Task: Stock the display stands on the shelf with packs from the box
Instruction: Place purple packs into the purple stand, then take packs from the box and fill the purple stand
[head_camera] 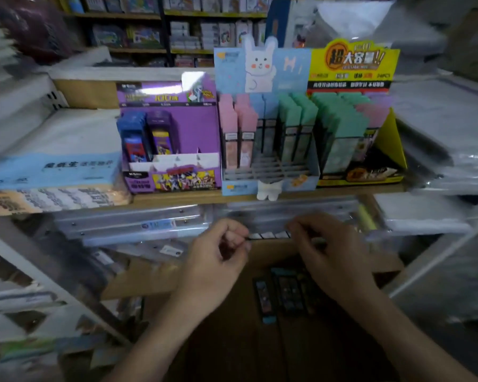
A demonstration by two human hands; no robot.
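Note:
Three display stands sit side by side on the wooden shelf [177, 198]: a purple stand [196, 128] holding two packs at its left, a light-blue rabbit stand [268, 183] with pink, blue and green packs, and a yellow stand [389, 150] with green and purple packs. Below the shelf, my left hand [218, 252] and my right hand [323, 246] pinch the two ends of a thin dark pack [268, 235] held level between them. Under my hands is an open cardboard box [138, 282] with dark packs [284, 293] lying in it.
Wrapped paper stacks [53, 166] lie left of the stands, and plastic-wrapped bundles [447, 128] lie to the right. Clear plastic folders [138, 224] fill the shelf below. A white metal rack upright [53, 282] slants at the lower left. More stocked shelves stand behind.

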